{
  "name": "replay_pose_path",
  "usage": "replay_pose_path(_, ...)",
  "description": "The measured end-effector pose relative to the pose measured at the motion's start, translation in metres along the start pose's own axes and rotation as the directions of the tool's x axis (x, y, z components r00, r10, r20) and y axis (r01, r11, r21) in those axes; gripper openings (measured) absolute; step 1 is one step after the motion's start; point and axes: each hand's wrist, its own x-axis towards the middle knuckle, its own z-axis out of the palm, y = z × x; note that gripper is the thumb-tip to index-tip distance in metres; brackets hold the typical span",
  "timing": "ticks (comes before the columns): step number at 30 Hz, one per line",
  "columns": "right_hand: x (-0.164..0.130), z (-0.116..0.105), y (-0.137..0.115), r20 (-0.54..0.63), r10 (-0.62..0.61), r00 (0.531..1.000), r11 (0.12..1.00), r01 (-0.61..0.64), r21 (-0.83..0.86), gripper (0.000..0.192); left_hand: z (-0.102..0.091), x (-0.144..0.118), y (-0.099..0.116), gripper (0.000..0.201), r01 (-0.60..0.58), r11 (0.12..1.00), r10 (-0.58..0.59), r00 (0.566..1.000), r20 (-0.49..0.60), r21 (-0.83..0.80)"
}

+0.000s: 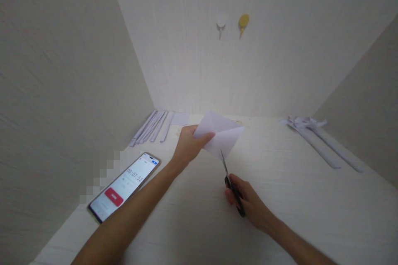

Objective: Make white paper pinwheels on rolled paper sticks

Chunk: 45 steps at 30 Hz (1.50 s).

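Note:
In the middle of the head view, my left hand [189,144] pinches a creased piece of white paper [222,128] by its left side, thumb on top. The paper is held above the table, one corner pointing down toward me. My right hand [245,196] grips a pair of scissors [226,169] by the black handles. Their metal blades point up and away from me, with the tips at the paper's lower corner. Whether the blades are spread or have the paper between them I cannot tell.
Several folded paper strips [149,128] and a flat paper square [180,119] lie at the back left. A phone showing a timer [126,186] rests at left, near my forearm. Paper pieces with long stems [320,147] lie at right. Two hooks [243,20] hang on the back wall.

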Motion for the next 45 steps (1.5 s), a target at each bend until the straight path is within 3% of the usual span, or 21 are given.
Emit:
replay_pose_path(32,0.0033,0.0008,0.005,-0.066,0.038,0.997,0.994,-0.044,-0.098,0.025,-0.001,0.0014,-0.0018,0.024,0.005,1.0,-0.005,1.0,0.005,0.005)
replay_pose_path(45,0.003,0.0016,0.0053,-0.062,0.017,0.998,0.999,-0.019,-0.036,0.026,-0.0006,-0.0007,-0.0029,0.021,0.018,1.0,-0.02,0.994,0.11,0.021)
